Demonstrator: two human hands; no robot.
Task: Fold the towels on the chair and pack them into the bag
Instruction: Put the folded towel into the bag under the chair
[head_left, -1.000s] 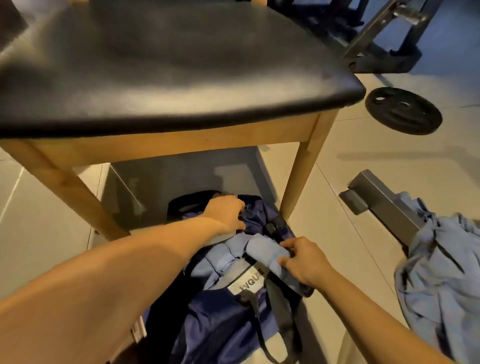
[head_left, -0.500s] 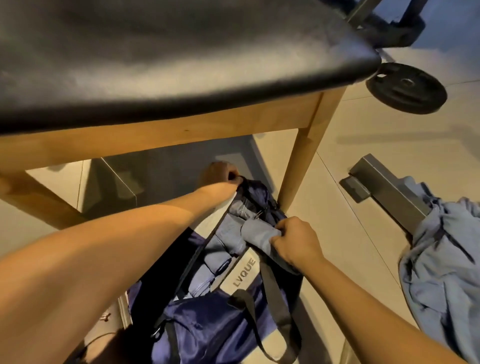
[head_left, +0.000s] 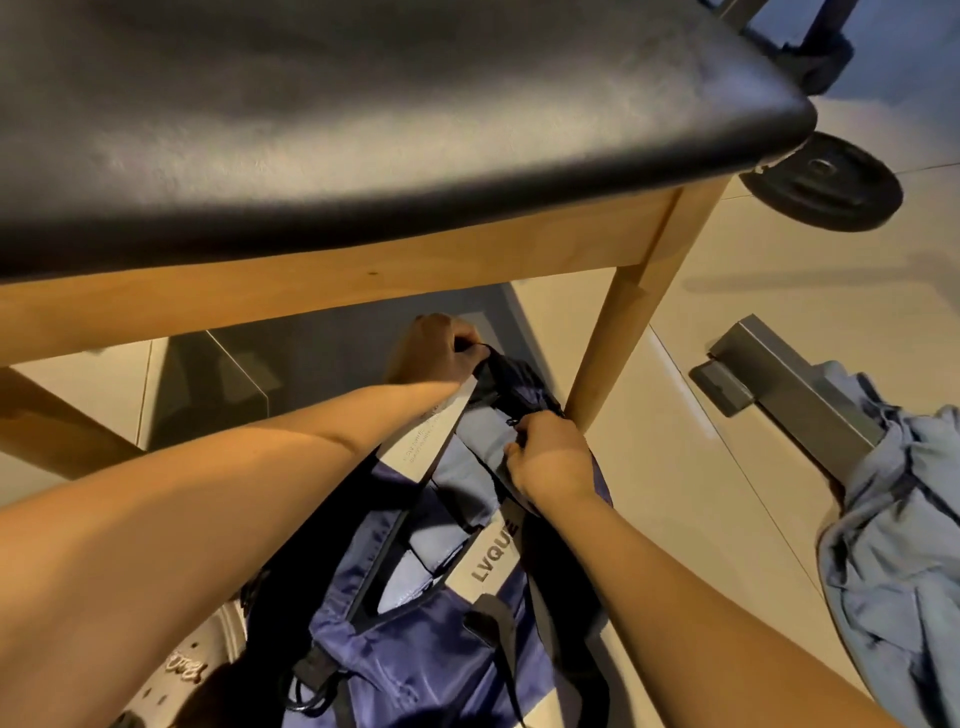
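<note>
Left hand (head_left: 436, 353): clenched on the far end of the bag (head_left: 415, 660), fingers curled over its dark rim; sits under the chair's front rail, forearm lying along the bag's left side.
Right hand (head_left: 550, 457): fingers curled, grasping the rolled end of a light-blue towel (head_left: 483, 447) at the bag's mouth, close beside the chair leg (head_left: 623, 338). Whether it also pinches the rim or a zip pull, cannot tell.
Towel, look: pale blue, matte, folded into flat soft layers; one fold on top near the right hand, more layers showing lower in the opening.
Towel, place: inside the bag, between its two rims, partly covered by the right hand.
Bag, look: navy, shiny fabric, mouth open and pulled long between the two hands; black strap (head_left: 498, 644) looping down its front; white panel (head_left: 493, 556) printed "LVQUE".
Bag, place: on the floor (head_left: 727, 519), far end under the chair, near end toward the person.
Chair (head_left: 363, 130): black padded seat on a pale wooden frame, filling the upper view; seat bare.
Lower left: white clog (head_left: 182, 670) with holes, just beside the bag.
Right side: grey metal bar (head_left: 779, 384) on the floor, heap of light-blue cloth (head_left: 904, 545) crumpled over its near end, well apart from the bag.
Upper right: black weight plate (head_left: 826, 192) flat on the floor behind the chair's corner.
</note>
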